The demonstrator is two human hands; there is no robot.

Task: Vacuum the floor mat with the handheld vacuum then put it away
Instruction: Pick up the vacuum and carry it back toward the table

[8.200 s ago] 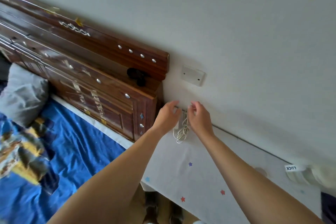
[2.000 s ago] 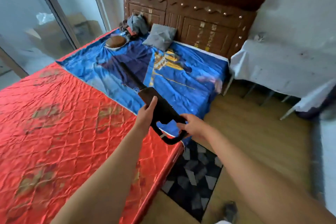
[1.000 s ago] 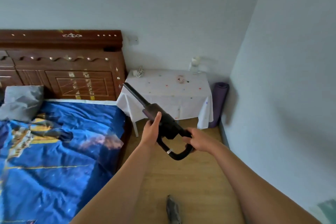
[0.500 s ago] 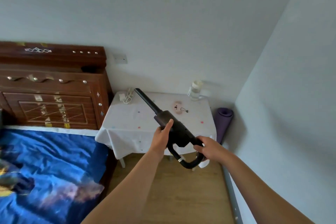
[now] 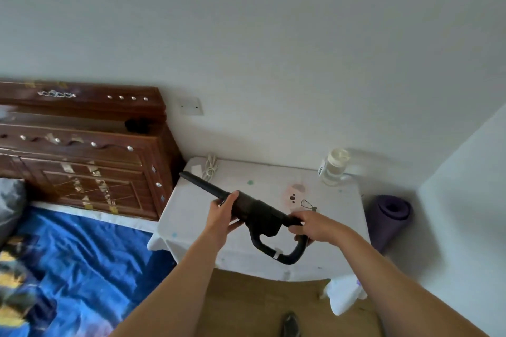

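The handheld vacuum [image 5: 254, 213] is held in the air just above the front half of the worktop [image 5: 339, 208]. Its thin nozzle points to the worktop's back left corner, where a coiled white cable [image 5: 210, 168] lies. The left hand [image 5: 223, 215] grips the barrel with its fingers [image 5: 232, 198] curled around it, and the right hand [image 5: 312, 226] has its fingers wrapped on the top of the loop handle. The floor mat is not in view. I judge this is the putting-away step. Next, the vacuum should be lowered flat onto the worktop, clear of the jar [image 5: 334, 167] at its back right, before both hands let go.
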